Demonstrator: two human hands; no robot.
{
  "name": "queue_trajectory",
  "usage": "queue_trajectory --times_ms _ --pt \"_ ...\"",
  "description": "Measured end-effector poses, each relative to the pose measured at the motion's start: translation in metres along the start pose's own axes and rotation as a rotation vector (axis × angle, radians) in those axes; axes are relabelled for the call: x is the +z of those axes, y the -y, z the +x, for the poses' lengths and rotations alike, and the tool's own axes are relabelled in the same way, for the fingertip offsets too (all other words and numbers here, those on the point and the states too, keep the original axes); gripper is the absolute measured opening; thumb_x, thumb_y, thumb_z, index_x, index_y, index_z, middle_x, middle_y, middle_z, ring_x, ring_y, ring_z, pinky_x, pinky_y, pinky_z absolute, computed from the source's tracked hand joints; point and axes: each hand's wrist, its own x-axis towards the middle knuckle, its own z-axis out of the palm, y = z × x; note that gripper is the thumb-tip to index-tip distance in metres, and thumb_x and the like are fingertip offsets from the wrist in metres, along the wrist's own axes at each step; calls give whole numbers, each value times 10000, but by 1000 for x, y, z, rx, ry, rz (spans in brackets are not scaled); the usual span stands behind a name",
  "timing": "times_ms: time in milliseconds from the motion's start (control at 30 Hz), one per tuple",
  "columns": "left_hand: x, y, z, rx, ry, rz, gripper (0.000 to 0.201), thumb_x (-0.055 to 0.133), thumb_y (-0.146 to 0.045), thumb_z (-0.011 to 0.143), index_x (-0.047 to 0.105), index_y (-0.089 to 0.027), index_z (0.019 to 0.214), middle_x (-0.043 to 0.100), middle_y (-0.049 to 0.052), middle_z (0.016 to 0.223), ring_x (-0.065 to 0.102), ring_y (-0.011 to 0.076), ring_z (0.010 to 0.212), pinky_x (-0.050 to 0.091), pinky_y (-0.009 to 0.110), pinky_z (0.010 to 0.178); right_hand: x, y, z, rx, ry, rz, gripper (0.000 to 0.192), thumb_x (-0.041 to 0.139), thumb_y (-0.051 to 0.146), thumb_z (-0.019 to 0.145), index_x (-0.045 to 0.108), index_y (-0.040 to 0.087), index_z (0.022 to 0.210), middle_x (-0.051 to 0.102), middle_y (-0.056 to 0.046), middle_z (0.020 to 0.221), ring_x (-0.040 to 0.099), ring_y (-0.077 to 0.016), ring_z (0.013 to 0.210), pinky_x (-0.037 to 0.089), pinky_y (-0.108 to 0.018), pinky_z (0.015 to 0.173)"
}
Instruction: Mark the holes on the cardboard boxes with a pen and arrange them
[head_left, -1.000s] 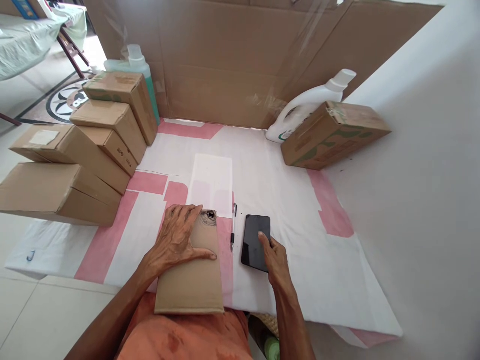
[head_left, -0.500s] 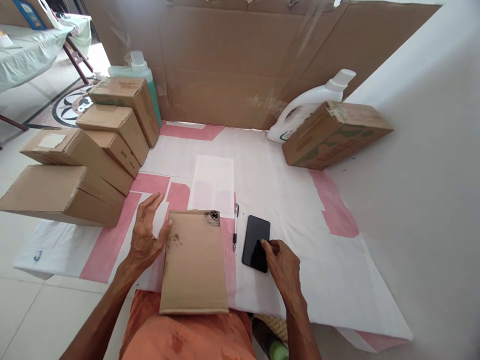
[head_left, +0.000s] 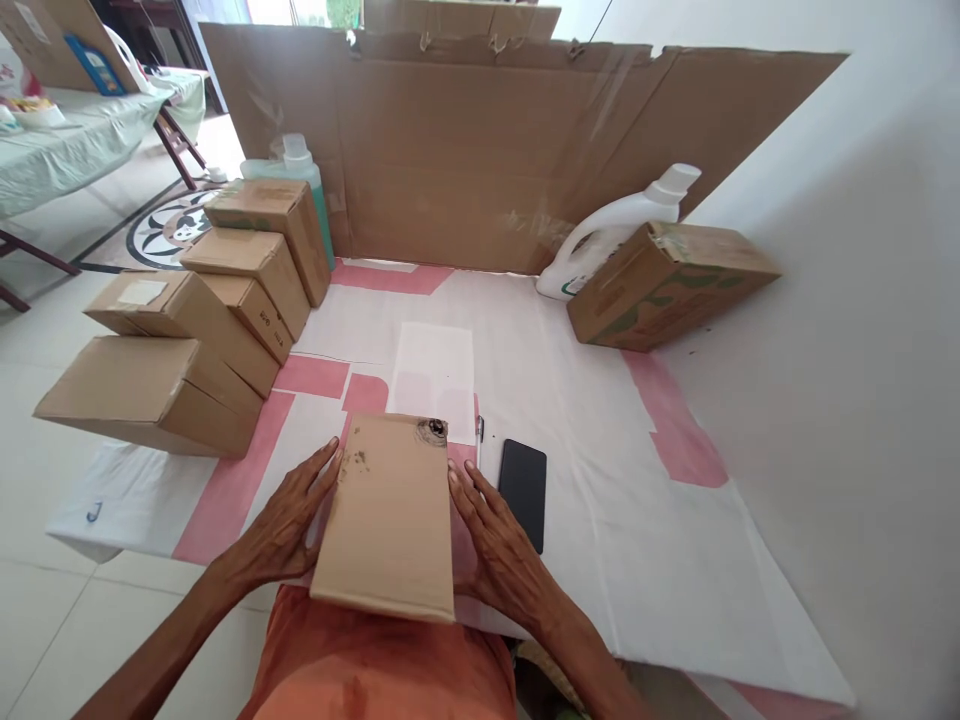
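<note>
Cardboard box [head_left: 390,515] lies flat at the near edge of the pink-and-white sheet [head_left: 600,420], flanked by both hands.

Left hand [head_left: 289,520] presses its spread fingers to the box's left side and right hand [head_left: 495,545] to its right side, both open-palmed, neither curled around it. Just right of the right hand lie a pen [head_left: 480,432] and a black phone [head_left: 523,478]; a sideways push could knock them. Farther off stand stacked cartons [head_left: 187,320], a carton [head_left: 667,280] against a white jug [head_left: 615,225], and a cardboard screen [head_left: 480,150].
</note>
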Motion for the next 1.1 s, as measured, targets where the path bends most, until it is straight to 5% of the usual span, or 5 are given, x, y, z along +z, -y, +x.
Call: queue_trajectory --times_ms 233,400,767,967,1100 --pt "-55 -9 43 -46 17 -147 849 726 -370 911 323 -367 1657 368 115 1706 422 381 1540 495 548 1175 -53 -2 55 222 -64 559 881 419 810 965 308 306 1679 391 -109 1699 381 -336 1556 349 -520 1257" --pt "-21 -17 62 -205 -39 -332 837 747 -483 904 383 -301 1636 480 153 1622 494 374 1486 498 558 1168 -46 3 82 446 -203 634 519 539 593 996 671 232 1344 694 -113 1329 635 -314 1220 522 -455 1049" --pt "59 -47 47 -458 -254 -532 614 544 -499 1036 392 -332 1607 529 123 1557 541 344 1441 485 577 1177 -1 4 41 507 -361 709 197 697 430 921 689 294 1063 770 -35 1040 737 -300 944 609 -444 853" --pt "47 -69 143 -285 -270 -534 643 534 -478 1048 318 -364 1643 443 129 1600 568 338 1397 603 507 1029 -43 -42 45 564 -545 675 232 656 487 930 673 301 1069 787 -37 1028 756 -307 957 621 -472 890" --pt "90 -92 239 -101 -152 -673 659 530 -462 1050 279 -380 1653 446 119 1542 531 308 1414 604 496 1022 -86 -118 19 713 -652 648 483 693 555 852 633 199 1172 778 -136 1134 758 -320 1015 624 -489 895"
